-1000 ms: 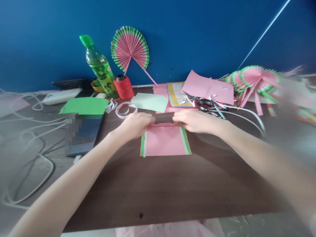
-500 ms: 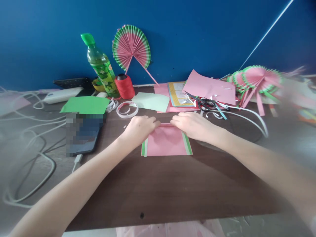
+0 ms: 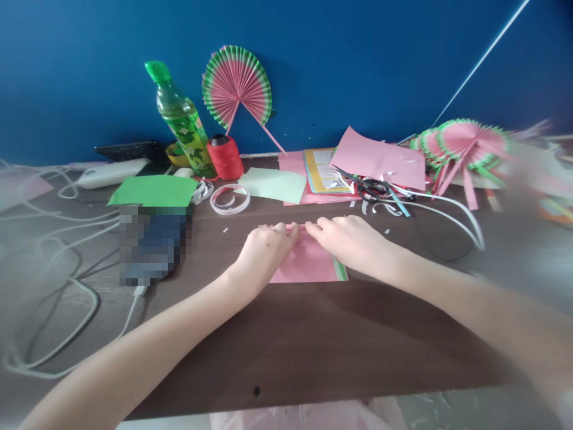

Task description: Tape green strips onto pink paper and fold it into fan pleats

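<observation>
Deep blue wall (image 3: 380,54) filled the upper half of the frame, matte and flat, above a dark wood-grain table (image 3: 313,346) that spread across the lower half. Pleated paper fans (image 3: 465,143) lay heaped at the right edge, and another round pleated fan (image 3: 236,80) leaned on the wall, upper centre. Left of it stood a green plastic bottle (image 3: 181,122), a red thread spool (image 3: 222,157) and a clear tape ring (image 3: 230,199). At centre lay the pink paper sheet (image 3: 308,266), smooth, rectangular, with a green strip along its right side. The left hand (image 3: 264,251) and right hand (image 3: 351,242) pressed on its far edge, fingertips curled down and nearly touching. Compared with a second earlier, both hands had closed toward the middle, the left now covering the sheet's left strip.
</observation>
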The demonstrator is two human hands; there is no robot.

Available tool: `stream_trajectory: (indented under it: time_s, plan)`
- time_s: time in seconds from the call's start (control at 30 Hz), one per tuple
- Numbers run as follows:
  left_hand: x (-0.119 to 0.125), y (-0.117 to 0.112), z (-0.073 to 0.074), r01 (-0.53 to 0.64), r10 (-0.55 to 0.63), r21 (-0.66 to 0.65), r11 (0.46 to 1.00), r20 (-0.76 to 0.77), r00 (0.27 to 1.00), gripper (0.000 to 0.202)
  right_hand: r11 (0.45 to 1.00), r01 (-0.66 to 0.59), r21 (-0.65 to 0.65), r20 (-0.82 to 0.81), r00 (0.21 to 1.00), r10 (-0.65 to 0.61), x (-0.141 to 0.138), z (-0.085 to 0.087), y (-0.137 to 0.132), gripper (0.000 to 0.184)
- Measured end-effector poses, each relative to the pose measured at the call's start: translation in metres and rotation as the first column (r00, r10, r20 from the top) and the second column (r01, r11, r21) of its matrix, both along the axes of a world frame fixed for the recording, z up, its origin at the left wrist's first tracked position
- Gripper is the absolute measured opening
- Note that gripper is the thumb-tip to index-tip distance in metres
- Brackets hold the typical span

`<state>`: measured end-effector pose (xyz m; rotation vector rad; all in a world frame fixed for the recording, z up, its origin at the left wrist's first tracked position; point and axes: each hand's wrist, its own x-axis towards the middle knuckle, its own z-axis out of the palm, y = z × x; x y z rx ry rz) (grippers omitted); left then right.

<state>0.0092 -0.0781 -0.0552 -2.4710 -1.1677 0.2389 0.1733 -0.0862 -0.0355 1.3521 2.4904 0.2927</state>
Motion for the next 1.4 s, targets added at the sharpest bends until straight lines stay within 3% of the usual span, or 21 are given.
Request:
stream_trajectory:
  time_s: [0.27,0.5,0.7,0.8,0.93,1.1,1.23,1.4]
  plan:
    - [0.006,-0.008,0.001,-0.076,0.074,-0.028,0.997,-0.048,0.996,0.047,1.000,0.018,-0.013,-0.015,1.000,-0.018,-0.002,-0.002,0.002,0.035]
    - [0.004,-0.008,-0.001,-0.144,0.147,-0.066,0.987,0.052,0.988,0.054,0.997,0.058,-0.044,-0.045,0.997,-0.060,0.002,0.000,0.003,0.035]
    - [0.006,-0.006,-0.005,-0.156,0.162,-0.058,0.986,0.130,0.978,0.048,0.995,0.064,-0.073,-0.039,0.997,-0.067,0.000,0.002,0.003,0.032]
    - [0.004,0.001,-0.008,-0.128,0.130,-0.021,0.992,0.142,0.981,0.039,0.995,0.060,-0.077,-0.050,0.997,-0.064,0.002,0.002,0.006,0.029]
    - [-0.004,0.016,-0.012,-0.005,-0.017,0.108,0.994,0.205,0.979,0.026,0.998,0.056,-0.027,-0.140,0.988,-0.059,0.010,0.000,0.014,0.025]
    - [-0.010,0.027,-0.018,0.126,-0.162,0.148,0.981,0.261,0.952,0.016,0.993,0.108,-0.040,-0.402,0.908,-0.115,0.020,-0.008,0.030,0.021]
    - [-0.010,0.031,-0.021,0.069,-0.097,0.105,0.992,0.298,0.950,0.014,0.987,0.100,-0.127,-0.589,0.793,-0.157,0.024,-0.016,0.040,0.010]
    - [-0.010,0.033,-0.018,0.018,-0.034,0.047,0.999,0.380,0.924,0.018,0.991,-0.003,-0.136,-0.688,0.720,-0.092,0.027,-0.021,0.045,0.020]
